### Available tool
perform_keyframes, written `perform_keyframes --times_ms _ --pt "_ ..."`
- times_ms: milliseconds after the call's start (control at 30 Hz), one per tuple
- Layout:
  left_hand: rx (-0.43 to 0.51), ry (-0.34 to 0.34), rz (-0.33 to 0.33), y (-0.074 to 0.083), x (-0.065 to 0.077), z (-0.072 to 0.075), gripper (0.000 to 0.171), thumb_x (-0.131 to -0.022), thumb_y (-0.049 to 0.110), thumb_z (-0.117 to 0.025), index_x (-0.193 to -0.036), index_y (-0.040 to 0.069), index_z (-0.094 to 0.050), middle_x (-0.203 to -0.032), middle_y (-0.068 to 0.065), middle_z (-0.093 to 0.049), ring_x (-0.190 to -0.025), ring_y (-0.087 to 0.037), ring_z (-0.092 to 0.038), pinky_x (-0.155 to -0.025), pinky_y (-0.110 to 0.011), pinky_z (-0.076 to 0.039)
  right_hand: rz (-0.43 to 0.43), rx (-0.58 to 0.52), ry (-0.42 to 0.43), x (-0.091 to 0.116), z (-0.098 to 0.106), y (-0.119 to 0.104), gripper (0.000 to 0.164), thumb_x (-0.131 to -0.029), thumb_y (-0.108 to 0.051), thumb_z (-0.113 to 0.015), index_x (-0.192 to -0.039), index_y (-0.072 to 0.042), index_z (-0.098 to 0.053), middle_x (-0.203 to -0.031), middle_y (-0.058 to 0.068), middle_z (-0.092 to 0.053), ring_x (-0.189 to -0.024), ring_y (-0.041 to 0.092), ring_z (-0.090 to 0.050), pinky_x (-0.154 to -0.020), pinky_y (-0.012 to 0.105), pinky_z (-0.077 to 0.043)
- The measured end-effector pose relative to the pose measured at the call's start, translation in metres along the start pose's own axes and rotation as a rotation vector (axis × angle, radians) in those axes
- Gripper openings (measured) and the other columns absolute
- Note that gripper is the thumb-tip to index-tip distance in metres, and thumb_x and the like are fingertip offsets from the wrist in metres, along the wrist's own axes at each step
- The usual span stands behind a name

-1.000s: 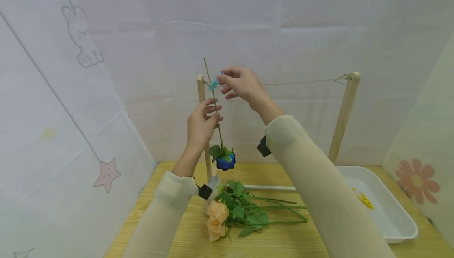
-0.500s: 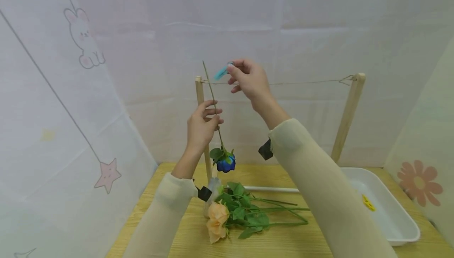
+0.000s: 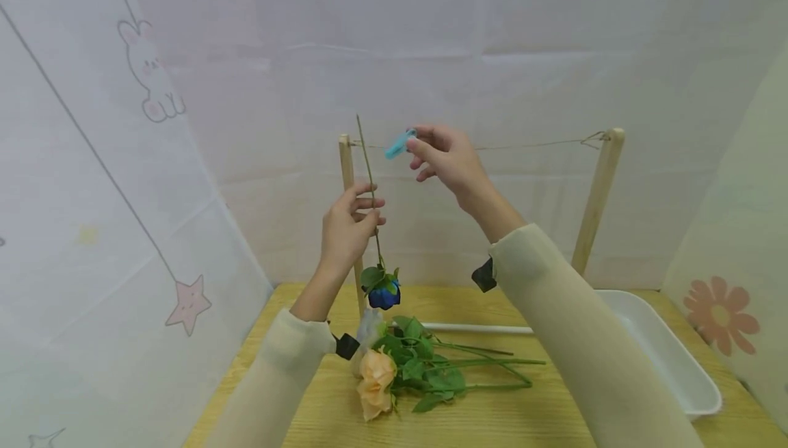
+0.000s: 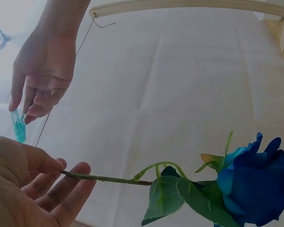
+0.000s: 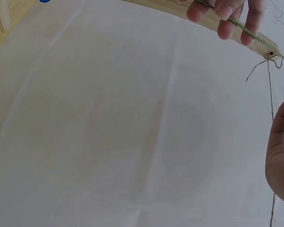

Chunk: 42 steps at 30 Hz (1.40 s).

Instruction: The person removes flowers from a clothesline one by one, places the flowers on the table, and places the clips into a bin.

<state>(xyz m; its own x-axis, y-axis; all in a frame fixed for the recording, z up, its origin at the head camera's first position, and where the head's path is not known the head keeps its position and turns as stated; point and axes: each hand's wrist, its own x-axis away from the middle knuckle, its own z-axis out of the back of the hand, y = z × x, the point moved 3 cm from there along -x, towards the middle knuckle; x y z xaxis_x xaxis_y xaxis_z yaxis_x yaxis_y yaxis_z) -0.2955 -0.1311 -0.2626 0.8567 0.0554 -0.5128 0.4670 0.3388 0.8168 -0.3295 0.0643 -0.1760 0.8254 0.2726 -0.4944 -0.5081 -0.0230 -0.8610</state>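
Note:
My left hand (image 3: 346,230) pinches the stem of a blue artificial rose (image 3: 384,295), which hangs bloom-down beside the left post. In the left wrist view the rose (image 4: 255,184) shows its petals and green leaves, its stem between thumb and fingers. To the right and higher, my right hand (image 3: 449,161) pinches a light blue clothespin (image 3: 400,143) by one end. The clothespin is apart from the stem and appears in front of the twine (image 3: 529,143). In the left wrist view the clothespin (image 4: 19,126) points downward from the right fingertips.
Twine runs between a left wooden post (image 3: 347,161) and a right wooden post (image 3: 598,202). Peach roses (image 3: 375,383) with green stems lie on the wooden table (image 3: 480,427) below. A white tray (image 3: 708,393) stands at the right, partly behind the right sleeve.
My right hand has drawn the clothespin away from the stem, to the right. The left hand, still holding the blue rose, has dropped slightly.

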Motion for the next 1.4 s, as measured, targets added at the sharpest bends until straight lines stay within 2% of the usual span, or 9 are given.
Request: perform_keyframes --times_ms 100,333,500,633,700,967,1233,1400 --pt "-0.018 -0.02 -0.014 0.001 0.004 -0.001 0.039 -0.096 0.002 -0.062 -0.132 0.018 -0.062 -0.108 -0.008 -0.075 -0.08 -0.02 -0.074 -0.067 -0.032 -0.062 0.005 -0.008 -0.018 0.005 0.005 0.003 0.036 -0.098 -0.017 -0.068 -0.13 -0.003 -0.062 -0.104 0.007 -0.068 -0.081 0.021 -0.065 -0.068 0.029 -0.06" --pt "-0.093 -0.046 -0.057 0.005 0.013 -0.003 0.039 -0.098 0.005 -0.062 -0.134 0.019 -0.062 -0.107 -0.004 -0.075 -0.081 -0.018 -0.074 -0.067 -0.03 -0.061 0.007 -0.004 -0.075 0.016 0.016 0.01 0.033 -0.097 -0.012 -0.067 -0.127 0.001 -0.06 -0.103 0.008 -0.067 -0.081 0.02 -0.066 -0.069 0.029 -0.06" --pt "-0.118 -0.055 -0.077 0.008 0.017 -0.002 0.039 -0.098 0.005 -0.062 -0.134 0.019 -0.062 -0.107 -0.004 -0.075 -0.084 -0.024 -0.075 -0.067 -0.032 -0.062 0.008 0.01 -0.093 0.022 0.023 0.016 0.035 -0.097 -0.013 -0.067 -0.128 0.001 -0.059 -0.101 0.008 -0.067 -0.08 0.02 -0.066 -0.068 0.029 -0.06" --pt "-0.168 -0.059 -0.108 0.01 0.019 -0.003 0.038 -0.098 0.004 -0.062 -0.133 0.018 -0.062 -0.107 -0.004 -0.076 -0.083 -0.022 -0.075 -0.063 -0.031 -0.061 0.01 0.037 -0.093 0.025 0.028 0.018 0.038 -0.098 -0.014 -0.067 -0.131 0.0 -0.059 -0.103 0.009 -0.066 -0.081 0.021 -0.066 -0.068 0.03 -0.06" --pt "-0.203 -0.062 -0.128 0.01 0.019 -0.004 0.038 -0.098 0.004 -0.062 -0.133 0.018 -0.062 -0.106 -0.003 -0.076 -0.081 -0.018 -0.074 -0.064 -0.031 -0.061 0.004 0.052 -0.093 0.027 0.03 0.018 0.039 -0.098 -0.015 -0.067 -0.132 0.0 -0.058 -0.104 0.009 -0.066 -0.082 0.021 -0.066 -0.068 0.03 -0.06" --pt "-0.302 -0.09 -0.17 0.007 0.026 -0.007 0.037 -0.099 0.004 -0.061 -0.134 0.016 -0.062 -0.107 -0.004 -0.076 -0.079 -0.015 -0.074 -0.065 -0.032 -0.061 -0.044 0.08 -0.103 0.041 0.04 0.026 0.039 -0.099 -0.018 -0.067 -0.133 -0.002 -0.057 -0.106 0.007 -0.066 -0.085 0.021 -0.067 -0.07 0.032 -0.06" --pt "-0.38 -0.132 -0.198 0.008 0.034 -0.009 0.04 -0.098 0.006 -0.063 -0.137 0.017 -0.06 -0.111 -0.001 -0.075 -0.082 -0.018 -0.074 -0.054 -0.026 -0.055 -0.078 0.063 -0.07 0.057 0.054 0.035 0.042 -0.098 -0.018 -0.067 -0.135 -0.001 -0.056 -0.105 0.003 -0.068 -0.087 0.022 -0.068 -0.071 0.03 -0.059" --pt "-0.403 -0.144 -0.219 0.006 0.039 -0.011 0.042 -0.097 0.003 -0.063 -0.137 0.016 -0.061 -0.111 -0.003 -0.076 -0.081 -0.018 -0.074 -0.05 -0.025 -0.051 -0.067 0.059 -0.064 0.066 0.063 0.042 0.041 -0.1 -0.017 -0.065 -0.136 0.0 -0.055 -0.103 0.002 -0.068 -0.087 0.02 -0.068 -0.072 0.03 -0.06"
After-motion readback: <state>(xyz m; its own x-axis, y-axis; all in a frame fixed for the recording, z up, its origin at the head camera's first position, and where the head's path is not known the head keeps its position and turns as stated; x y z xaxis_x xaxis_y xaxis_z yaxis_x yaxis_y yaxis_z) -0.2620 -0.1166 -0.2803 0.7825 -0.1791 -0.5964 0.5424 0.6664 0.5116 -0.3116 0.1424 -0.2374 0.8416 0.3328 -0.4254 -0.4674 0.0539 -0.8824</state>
